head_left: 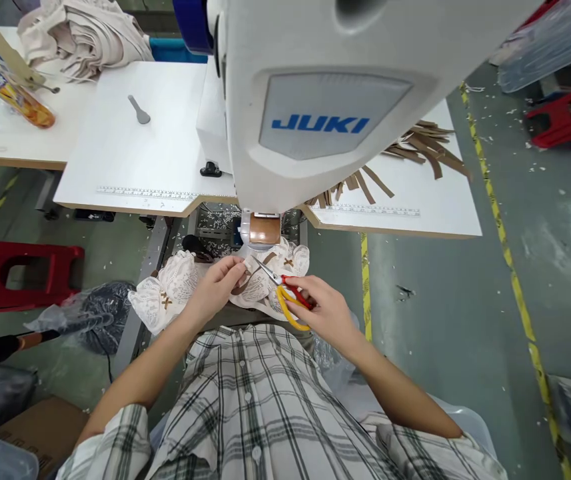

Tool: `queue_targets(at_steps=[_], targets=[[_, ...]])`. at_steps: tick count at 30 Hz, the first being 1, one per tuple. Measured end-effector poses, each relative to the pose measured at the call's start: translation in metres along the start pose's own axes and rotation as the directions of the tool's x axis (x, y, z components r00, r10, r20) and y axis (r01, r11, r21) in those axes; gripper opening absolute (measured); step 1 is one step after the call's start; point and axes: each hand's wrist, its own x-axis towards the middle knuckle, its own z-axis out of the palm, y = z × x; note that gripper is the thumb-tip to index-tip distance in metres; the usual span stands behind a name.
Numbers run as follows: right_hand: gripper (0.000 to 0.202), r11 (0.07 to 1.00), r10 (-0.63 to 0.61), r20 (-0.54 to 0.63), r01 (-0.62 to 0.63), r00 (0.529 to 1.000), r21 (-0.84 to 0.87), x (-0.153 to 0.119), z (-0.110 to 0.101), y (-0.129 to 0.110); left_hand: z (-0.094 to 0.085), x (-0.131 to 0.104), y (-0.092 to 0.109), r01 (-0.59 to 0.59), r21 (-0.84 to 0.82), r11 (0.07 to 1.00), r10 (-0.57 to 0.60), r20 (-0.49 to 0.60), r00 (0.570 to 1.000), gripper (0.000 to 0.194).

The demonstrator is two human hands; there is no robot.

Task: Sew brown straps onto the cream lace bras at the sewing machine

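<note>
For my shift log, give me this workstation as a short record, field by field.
machine: JUKI sewing machine, above the lace garment
left hand: pinching the white lace garment
right hand: holding scissors, one red handle, one yellow, tips at the garment
right of machine: brown strips on the white tabletop
left of machine: grey spoon-shaped item; beyond it, folded pale fabric
floor, left: red stool

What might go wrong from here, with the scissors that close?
The scissors in the right hand point toward the fingertips of the left hand, so a small slip might nick them. The blades also lie over the white lace, which a stray snip could damage.
</note>
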Motion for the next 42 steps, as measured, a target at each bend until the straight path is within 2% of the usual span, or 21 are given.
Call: queue_targets(at_steps=[2, 5, 12, 19, 23, 25, 27, 29, 30, 32, 33, 34, 36, 37, 39, 40, 42], targets=[[0.038, 0.998, 0.034, -0.026, -0.032, 0.999, 0.054, -0.004, 0.002, 0.001, -0.003, 0.001, 0.0, -0.028, 0.008, 1.0, 0.028, 0.007, 1.0, 0.029], [0.048, 0.994, 0.035, -0.006, -0.035, 0.999, 0.1, -0.004, 0.007, -0.003, -0.005, 0.002, 0.003, -0.036, 0.059, 0.998, 0.036, 0.009, 0.999, 0.032], [0.045, 0.995, 0.016, 0.034, -0.019, 0.999, 0.098, 0.013, 0.018, -0.008, -0.011, 0.004, 0.003, 0.007, 0.182, 0.983, -0.006, -0.007, 1.0, 0.025], [0.036, 0.995, 0.021, 0.122, -0.033, 0.992, 0.097, 0.016, 0.01, -0.004, -0.015, 0.003, 0.001, 0.027, 0.163, 0.986, -0.022, -0.033, 0.999, 0.03], [0.032, 0.998, 0.051, 0.071, -0.053, 0.996, 0.024, 0.006, -0.001, 0.005, -0.015, 0.003, 0.002, -0.002, 0.153, 0.988, 0.015, -0.082, 0.997, 0.027], [0.031, 0.996, 0.082, 0.042, -0.081, 0.996, -0.033, 0.003, -0.014, 0.017, -0.019, 0.004, 0.003, -0.041, 0.264, 0.964, 0.078, -0.13, 0.988, 0.025], [0.031, 0.985, 0.13, 0.011, -0.128, 0.991, -0.114, 0.008, -0.033, 0.034, -0.024, 0.004, 0.004, -0.079, 0.506, 0.859, 0.195, -0.181, 0.964, 0.023], [0.034, 0.956, 0.184, -0.075, -0.196, 0.98, -0.217, 0.026, -0.056, 0.054, -0.029, 0.003, 0.006, -0.072, 0.739, 0.67, 0.312, -0.192, 0.931, 0.026], [0.035, 0.935, 0.204, -0.142, -0.236, 0.969, -0.265, 0.039, -0.068, 0.063, -0.031, 0.003, 0.008, -0.067, 0.812, 0.58, 0.356, -0.179, 0.917, 0.029], [0.038, 0.898, 0.212, -0.254, -0.29, 0.944, -0.33, 0.072, -0.094, 0.079, -0.036, 0.003, 0.013, -0.093, 0.881, 0.465, 0.392, -0.111, 0.913, 0.033], [0.039, 0.892, 0.2, -0.288, -0.295, 0.937, -0.341, 0.091, -0.108, 0.086, -0.039, 0.004, 0.017, -0.138, 0.892, 0.431, 0.4, -0.052, 0.915, 0.03], [0.039, 0.901, 0.18, -0.273, -0.269, 0.945, -0.34, 0.108, -0.122, 0.091, -0.043, 0.007, 0.02, -0.162, 0.884, 0.438, 0.356, -0.005, 0.934, 0.029], [0.034, 0.908, 0.141, -0.28, -0.237, 0.95, -0.345, 0.136, -0.146, 0.094, -0.052, 0.015, 0.029, -0.157, 0.84, 0.519, 0.232, 0.039, 0.972, 0.033], [0.032, 0.913, 0.118, -0.292, -0.22, 0.949, -0.344, 0.144, -0.152, 0.092, -0.057, 0.019, 0.034, -0.179, 0.831, 0.526, 0.193, 0.088, 0.977, 0.035], [0.03, 0.925, 0.075, -0.325, -0.187, 0.943, -0.331, 0.145, -0.149, 0.078, -0.062, 0.024, 0.042, -0.21, 0.858, 0.469, 0.17, 0.145, 0.975, 0.034], [0.029, 0.935, 0.053, -0.326, -0.162, 0.944, -0.317, 0.139, -0.139, 0.068, -0.063, 0.025, 0.044, -0.238, 0.886, 0.398, 0.193, 0.173, 0.966, 0.032], [0.025, 0.964, 0.005, -0.249, -0.071, 0.968, -0.257, 0.116, -0.107, 0.045, -0.06, 0.024, 0.046, -0.296, 0.936, 0.192, 0.3, 0.232, 0.925, 0.028]])
